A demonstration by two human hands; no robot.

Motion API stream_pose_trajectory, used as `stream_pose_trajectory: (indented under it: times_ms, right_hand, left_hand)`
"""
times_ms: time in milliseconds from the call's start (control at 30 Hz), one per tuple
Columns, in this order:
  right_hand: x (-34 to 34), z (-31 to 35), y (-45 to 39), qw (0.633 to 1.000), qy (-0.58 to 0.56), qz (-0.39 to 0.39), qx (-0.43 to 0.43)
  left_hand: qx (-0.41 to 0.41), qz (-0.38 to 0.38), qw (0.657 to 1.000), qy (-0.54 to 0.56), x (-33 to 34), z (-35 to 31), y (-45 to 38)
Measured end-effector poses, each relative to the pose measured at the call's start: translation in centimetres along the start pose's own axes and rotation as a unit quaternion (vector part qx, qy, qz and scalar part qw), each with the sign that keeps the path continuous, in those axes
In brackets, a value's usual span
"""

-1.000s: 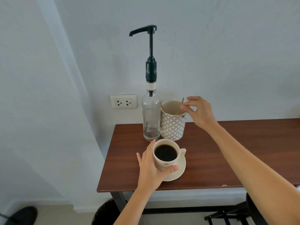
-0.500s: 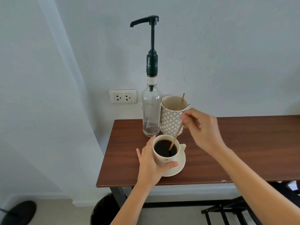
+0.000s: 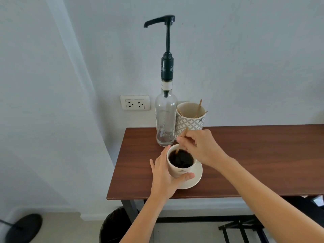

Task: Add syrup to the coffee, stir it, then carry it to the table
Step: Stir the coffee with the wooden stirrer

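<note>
A cream coffee cup (image 3: 178,170) full of black coffee stands on its saucer (image 3: 197,178) near the front left of the brown table (image 3: 254,160). My left hand (image 3: 164,178) wraps around the cup's left side, thumb across its front. My right hand (image 3: 201,146) hovers just above the cup's far rim, pinching a thin wooden stir stick (image 3: 182,139) whose lower end dips into the coffee. Behind the cup stands a clear glass syrup bottle (image 3: 165,120) with a tall black pump, almost empty.
A patterned paper cup (image 3: 190,120) holding more wooden sticks sits beside the bottle against the wall. A wall socket (image 3: 135,103) is to the left. Under the table are a black bin (image 3: 114,225), a black frame and a round black base (image 3: 23,227) on the floor.
My right hand took a stick from the patterned cup, brought it down into the coffee and has moved closer over the cup. My left hand stayed on the cup.
</note>
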State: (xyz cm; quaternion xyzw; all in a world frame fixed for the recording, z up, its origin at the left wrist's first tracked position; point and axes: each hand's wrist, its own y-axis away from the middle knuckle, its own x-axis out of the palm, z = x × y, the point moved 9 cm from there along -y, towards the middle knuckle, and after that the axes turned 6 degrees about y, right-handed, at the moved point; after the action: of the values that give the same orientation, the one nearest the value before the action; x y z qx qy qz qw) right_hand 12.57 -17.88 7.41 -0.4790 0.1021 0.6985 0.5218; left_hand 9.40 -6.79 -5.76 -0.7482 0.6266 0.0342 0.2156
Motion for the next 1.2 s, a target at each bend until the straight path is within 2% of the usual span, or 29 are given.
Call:
stream_pose_trajectory:
  times_ms: [100,167,267,367,467,567,667,733,833,933,1000,1067,1133,1200]
  right_hand:
    - [-1.2,-1.8,-0.4,0.996,0.083,0.000,0.028]
    - [-1.8,-2.5,-0.1,0.995,0.089,0.011,0.051]
    - [-0.6,-1.4,0.5,0.997,0.012,0.045,0.061]
    - [0.4,0.2,0.0,0.998,-0.033,0.025,0.042]
    - [-0.6,-0.7,-0.8,0.999,0.044,-0.001,0.030]
    - [-1.5,-2.6,-0.7,0.994,0.088,0.018,0.056]
    - [0.1,-1.5,0.1,0.996,0.000,0.067,0.066]
    - [0.9,-0.1,0.0,0.996,-0.032,0.058,0.053]
    - [0.0,-0.6,-0.8,0.998,0.036,0.016,0.041]
    - [-1.3,-2.0,-0.9,0.990,0.127,0.022,0.057]
    - [-0.9,-1.4,-0.5,0.993,0.092,0.045,0.057]
    - [0.5,-0.2,0.0,0.996,0.006,0.072,0.048]
    - [1.1,0.6,-0.1,0.997,-0.041,0.062,0.028]
    - [0.5,0.2,-0.7,0.999,-0.017,0.033,0.009]
  left_hand:
    - [0.000,-0.001,1.000,0.011,0.0,0.0,0.0]
    - [0.000,-0.001,1.000,0.007,0.0,0.1,0.0]
    - [-0.005,0.001,1.000,0.003,0.0,0.3,-0.1]
    - [-0.003,-0.002,1.000,-0.010,0.0,0.3,-0.2]
    - [-0.003,0.001,1.000,0.000,0.0,0.0,-0.1]
    - [-0.003,0.002,1.000,0.007,-0.1,-0.1,0.0]
    - [-0.008,0.002,1.000,0.005,0.0,0.1,-0.1]
    - [-0.009,0.003,1.000,-0.003,0.0,0.1,-0.1]
    - [-0.007,0.005,1.000,0.001,0.0,0.1,-0.1]
    - [-0.004,0.003,1.000,0.008,0.0,0.0,0.0]
    - [-0.007,0.003,1.000,0.009,0.0,0.0,0.0]
    - [-0.009,0.002,1.000,0.001,0.0,0.0,-0.1]
    - [-0.007,0.000,1.000,-0.005,0.0,0.0,-0.1]
    - [-0.007,0.001,1.000,0.001,0.0,-0.1,-0.1]
